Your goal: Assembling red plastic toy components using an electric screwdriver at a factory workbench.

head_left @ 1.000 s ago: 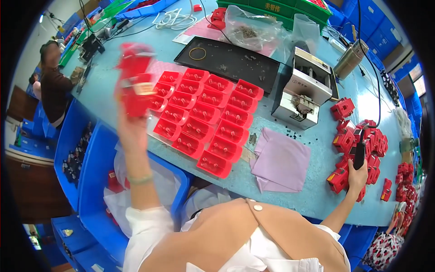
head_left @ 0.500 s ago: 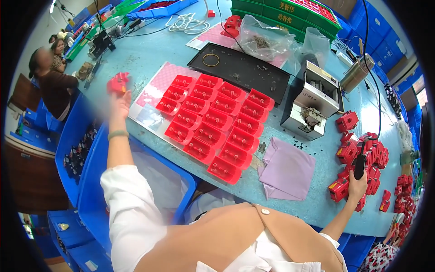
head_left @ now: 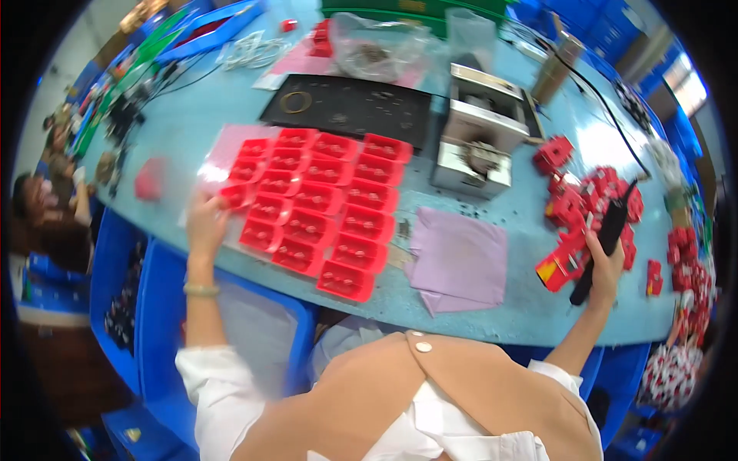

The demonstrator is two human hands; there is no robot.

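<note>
My left hand [head_left: 206, 223] is at the left edge of the rows of red plastic shells, its fingers closed on the rim of one red shell [head_left: 234, 197]. Each shell in the rows lies open side up, with small pale posts inside. Beyond that hand, a blurred red housing [head_left: 148, 180] rests on the table. My right hand [head_left: 606, 269] grips a black corded electric screwdriver [head_left: 613, 225], which slants down toward me. Right beside it lies a red housing with a yellow mark [head_left: 560, 267], at the front of a heap of red housings [head_left: 596, 196].
A lilac cloth [head_left: 461, 257] lies mid-table. Behind it stands a white-and-black machine [head_left: 473, 146], left of a metal flask [head_left: 557, 69]. A black tray [head_left: 350, 111] holds small bits and a ring. Blue bins [head_left: 269, 307] hang below the front edge.
My left hand has let go of the red housing at the left and moved right to the shells. The screwdriver in my right hand has tilted. The whole view has shifted.
</note>
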